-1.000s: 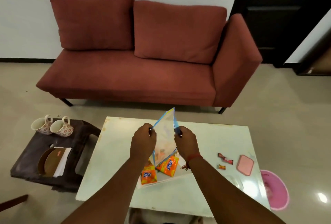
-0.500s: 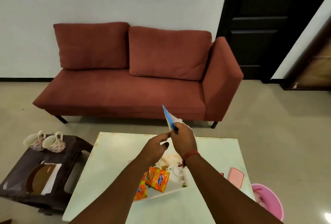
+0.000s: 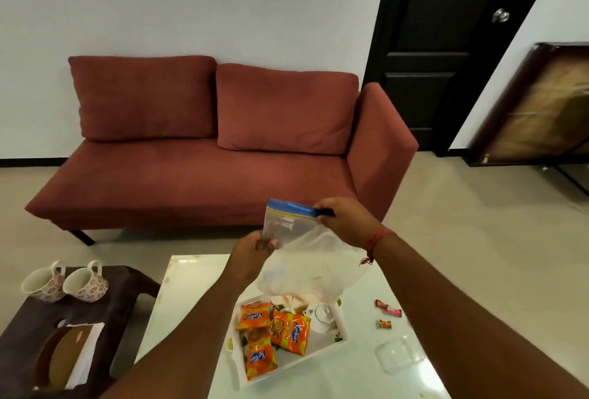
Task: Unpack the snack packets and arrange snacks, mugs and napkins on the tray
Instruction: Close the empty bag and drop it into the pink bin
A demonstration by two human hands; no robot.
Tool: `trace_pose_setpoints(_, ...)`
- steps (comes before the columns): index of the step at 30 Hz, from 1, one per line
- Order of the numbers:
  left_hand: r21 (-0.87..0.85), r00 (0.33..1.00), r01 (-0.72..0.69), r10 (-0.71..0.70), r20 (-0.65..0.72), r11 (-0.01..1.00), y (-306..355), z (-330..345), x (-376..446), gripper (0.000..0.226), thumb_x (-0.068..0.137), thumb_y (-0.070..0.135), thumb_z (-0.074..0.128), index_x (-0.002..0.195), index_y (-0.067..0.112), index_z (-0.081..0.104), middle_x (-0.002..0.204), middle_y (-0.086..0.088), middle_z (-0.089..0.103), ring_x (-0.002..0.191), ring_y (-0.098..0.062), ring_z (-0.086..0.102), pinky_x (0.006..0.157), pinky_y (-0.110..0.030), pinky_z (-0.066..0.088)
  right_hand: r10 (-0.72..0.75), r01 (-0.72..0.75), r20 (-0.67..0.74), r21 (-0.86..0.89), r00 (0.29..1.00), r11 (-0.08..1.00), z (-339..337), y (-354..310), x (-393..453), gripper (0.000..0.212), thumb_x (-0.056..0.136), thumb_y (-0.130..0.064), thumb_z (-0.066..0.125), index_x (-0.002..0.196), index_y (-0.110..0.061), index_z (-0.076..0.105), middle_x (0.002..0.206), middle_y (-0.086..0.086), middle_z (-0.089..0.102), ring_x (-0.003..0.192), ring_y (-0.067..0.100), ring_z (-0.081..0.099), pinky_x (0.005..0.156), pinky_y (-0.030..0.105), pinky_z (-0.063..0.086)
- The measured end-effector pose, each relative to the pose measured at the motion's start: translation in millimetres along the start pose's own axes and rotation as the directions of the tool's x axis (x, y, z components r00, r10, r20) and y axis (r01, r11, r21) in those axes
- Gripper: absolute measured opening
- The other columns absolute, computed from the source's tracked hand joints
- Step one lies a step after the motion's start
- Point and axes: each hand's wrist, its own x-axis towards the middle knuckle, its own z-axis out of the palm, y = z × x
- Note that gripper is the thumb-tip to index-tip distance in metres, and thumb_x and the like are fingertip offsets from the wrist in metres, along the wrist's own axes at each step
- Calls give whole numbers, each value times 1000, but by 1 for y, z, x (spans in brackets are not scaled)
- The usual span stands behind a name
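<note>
A clear zip bag [image 3: 299, 249] with a blue seal strip hangs in the air above the white tray [image 3: 341, 339]. My right hand [image 3: 345, 221] pinches the blue strip at its right end. My left hand [image 3: 251, 253] grips the bag's lower left edge. Three orange snack packets [image 3: 288, 330] lie on the tray beside a small white lidded pot [image 3: 323, 317]. Two floral mugs [image 3: 63, 282] lie on their sides on the dark side table [image 3: 19, 335] at the left. White napkins [image 3: 84, 351] sit on that table under a brown holder.
The tray rests on a white low table [image 3: 191, 303]. Small sweet wrappers [image 3: 387, 312] and a clear plastic lid [image 3: 398, 355] lie to the tray's right. A red sofa [image 3: 204, 156] stands behind, and a black door [image 3: 446, 48] is at the back right.
The bag has turned flat-on to me and risen, with my right hand at the seal strip. My left hand has taken hold of its lower edge. The camera has tilted upward.
</note>
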Motion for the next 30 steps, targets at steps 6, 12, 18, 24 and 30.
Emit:
trace_pose_setpoints(6,-349,987,146,-159,-11,926,-8,-15,-4,15,102,17,48,99,7,58,80,-12,69,76,-19,66,82,-43,55,76,-77,38,19,996,997,-3,10,-8,38,84,-16,74,120,-16,63,108,-1,67,99,14,61,87,22,45)
trace_pose_setpoints(12,-539,970,184,-241,-37,822,0,-7,-7,16,103,17,47,102,4,56,77,-11,63,75,-21,63,73,-44,61,305,-279,4,415,952,866,-14,51,-36,46,81,-9,77,122,-15,58,113,6,67,102,19,64,92,30,51)
trace_pose_setpoints(18,-640,951,177,-299,-85,748,27,19,-7,14,103,18,46,103,11,58,77,-6,62,72,-18,64,63,-37,60,431,-317,117,847,895,427,3,63,-58,35,87,-11,71,120,-11,58,110,8,70,96,20,67,87,38,52)
trace_pose_setpoints(24,-550,947,166,-289,-143,819,55,53,-2,16,102,21,50,101,9,59,77,-6,64,65,-17,65,54,-31,58,486,-287,80,884,870,369,7,82,-66,7,90,-4,65,96,-8,62,86,11,67,70,18,67,70,33,56)
trace_pose_setpoints(30,-428,910,80,-242,-338,900,64,68,8,16,97,18,57,113,13,57,87,-6,65,68,-13,59,56,-27,53,586,-179,-170,854,792,489,-14,105,-65,5,93,-5,62,93,-8,58,72,8,59,57,16,55,52,29,53)
